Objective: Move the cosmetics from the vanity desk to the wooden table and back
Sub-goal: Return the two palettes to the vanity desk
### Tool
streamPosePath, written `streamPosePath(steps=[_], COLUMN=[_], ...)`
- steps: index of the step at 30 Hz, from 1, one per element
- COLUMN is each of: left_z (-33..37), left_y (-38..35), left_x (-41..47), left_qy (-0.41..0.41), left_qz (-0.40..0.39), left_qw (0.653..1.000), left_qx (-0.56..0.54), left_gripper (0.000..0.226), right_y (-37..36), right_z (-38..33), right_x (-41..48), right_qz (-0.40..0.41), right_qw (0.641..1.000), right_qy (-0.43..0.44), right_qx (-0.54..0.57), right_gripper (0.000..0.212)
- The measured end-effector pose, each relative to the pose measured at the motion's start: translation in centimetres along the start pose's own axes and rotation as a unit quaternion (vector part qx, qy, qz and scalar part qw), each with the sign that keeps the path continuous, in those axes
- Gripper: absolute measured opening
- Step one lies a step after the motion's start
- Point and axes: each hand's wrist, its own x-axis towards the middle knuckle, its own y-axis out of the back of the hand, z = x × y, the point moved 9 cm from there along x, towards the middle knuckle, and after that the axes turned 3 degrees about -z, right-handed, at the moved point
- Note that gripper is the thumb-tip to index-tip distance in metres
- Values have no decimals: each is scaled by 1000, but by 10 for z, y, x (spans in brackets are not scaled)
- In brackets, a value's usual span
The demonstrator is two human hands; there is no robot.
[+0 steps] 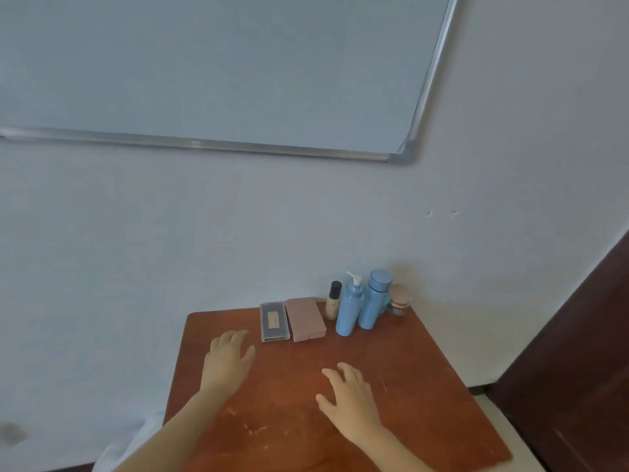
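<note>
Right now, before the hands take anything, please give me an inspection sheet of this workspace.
Surface: wooden table, scratched, against the wall.
Job's things: dark case and pink case lying flat; foundation bottle, pump bottle, capped blue bottle and pink jar upright near the far right corner.
Clutter: nothing seen.
Hands: left hand and right hand open over the table, holding nothing.
Cables: nothing seen.
Surroundings: whiteboard above, dark door at the right.
</note>
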Motion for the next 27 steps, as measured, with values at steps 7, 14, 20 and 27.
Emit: streamPosePath(steps=[7,14,20,27], left_z=[-30,-45,-46,-28], left_y=[-39,-62,-65,-63], left_x=[31,35,35,57], left_qy=[46,58,85,188], left_qz=[-29,-43,-35,4], left_qw=[998,997,994,981], left_qx=[-30,33,54,43], left_gripper=[43,43,43,56], right_y=[-45,-30,-20,-36], right_z=[-11,-8,-15,-4], right_x=[39,92,146,171], right_qz=[-57,7,56,80], right_qw=[998,999,995,995], right_qy=[-18,5,17,2], right_qx=[-18,-44,-75,-54], right_gripper=[52,48,52,60])
